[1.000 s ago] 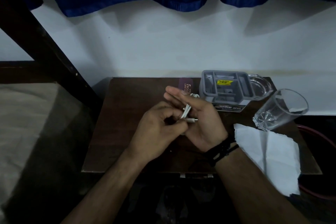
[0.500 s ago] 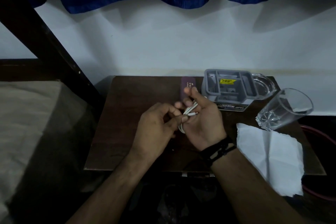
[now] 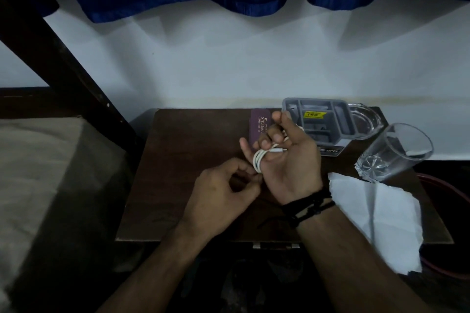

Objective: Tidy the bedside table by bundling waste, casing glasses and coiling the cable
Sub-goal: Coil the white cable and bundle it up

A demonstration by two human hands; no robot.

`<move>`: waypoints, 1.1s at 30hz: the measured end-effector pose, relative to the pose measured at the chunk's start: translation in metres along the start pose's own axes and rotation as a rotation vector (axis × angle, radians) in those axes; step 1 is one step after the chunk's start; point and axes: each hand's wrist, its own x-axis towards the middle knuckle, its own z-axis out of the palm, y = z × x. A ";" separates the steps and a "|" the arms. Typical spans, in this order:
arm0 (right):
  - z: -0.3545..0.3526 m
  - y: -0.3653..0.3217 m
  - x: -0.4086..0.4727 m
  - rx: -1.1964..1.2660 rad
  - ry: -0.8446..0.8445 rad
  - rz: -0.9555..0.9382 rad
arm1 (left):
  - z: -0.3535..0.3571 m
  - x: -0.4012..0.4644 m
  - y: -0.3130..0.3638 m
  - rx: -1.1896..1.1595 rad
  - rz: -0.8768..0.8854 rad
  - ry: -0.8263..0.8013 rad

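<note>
Head view, dim light. White cable (image 3: 258,160) wound in several tight loops around the fingers of the right hand (image 3: 290,160), above the middle of the brown bedside table (image 3: 178,173). Thin, pale cord; one end lying across the palm, ending in a small metal plug pointing right. Other end of the cord not clear in the gloom.

Purple glasses case (image 3: 259,126) flat on the table just behind the hands, partly hidden by the right fingers, lid seemingly closed, with "OPTICALS" readable along it in pale letters plus smaller print too fine to read. Grey compartment tray (image 3: 318,119) at the back right of the table, carrying a yellow sticker with dark print that cannot be made out; on its front edge a dark strip showing "OPEL". Clear round dish (image 3: 366,119) touching the tray's right side. Clear drinking glass (image 3: 396,151) near the table's right edge, appearing tilted toward the right. White tissue (image 3: 376,216) spread over the right front corner, overhanging the edge.

Right hand palm up, fingers curled over the loops, clamped on the coil; dark cord bracelets (image 3: 307,207) at the wrist. Left hand (image 3: 223,193) just below and left, thumb and forefinger pinched together at the bottom of the coil, apparently on the cord.
</note>
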 end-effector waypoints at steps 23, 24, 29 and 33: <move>0.004 0.017 -0.001 -0.362 0.106 -0.192 | -0.002 0.012 -0.016 0.134 0.142 -0.022; 0.005 0.016 -0.001 -0.370 0.103 -0.174 | -0.002 0.012 -0.016 0.169 0.168 -0.010; 0.010 0.010 -0.001 -0.511 0.086 -0.116 | 0.002 0.009 -0.015 0.232 0.158 0.016; 0.012 0.013 -0.004 -0.627 0.114 -0.166 | 0.003 0.011 -0.013 0.139 0.087 0.008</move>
